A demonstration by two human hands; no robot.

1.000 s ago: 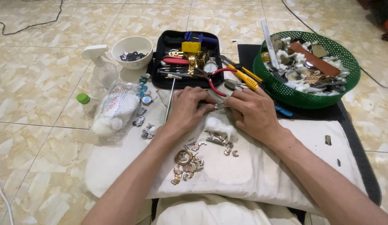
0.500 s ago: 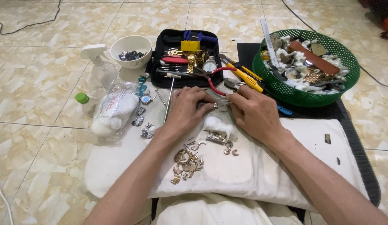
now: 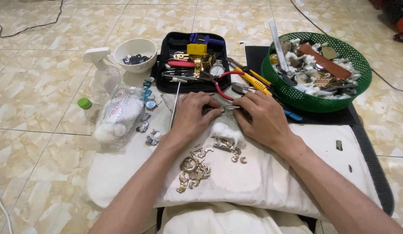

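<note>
white cloth pad (image 3: 296,173) on the tiled floor, serving as your work surface so small parts stay put. your left hand (image 3: 190,119) and right hand (image 3: 262,119) meet at its far edge, fingertips pinching a small metal watch part (image 3: 225,109) between them; which piece it is cannot be told. cotton tuft (image 3: 225,130) just below the hands. loose gold-tone band links (image 3: 193,171) heaped nearer you. black tool case (image 3: 188,60) open beyond, within reach. green basket (image 3: 314,102) of watch scraps to the right. spray bottle (image 3: 99,71) and white bowl (image 3: 135,53) to the left.
</note>
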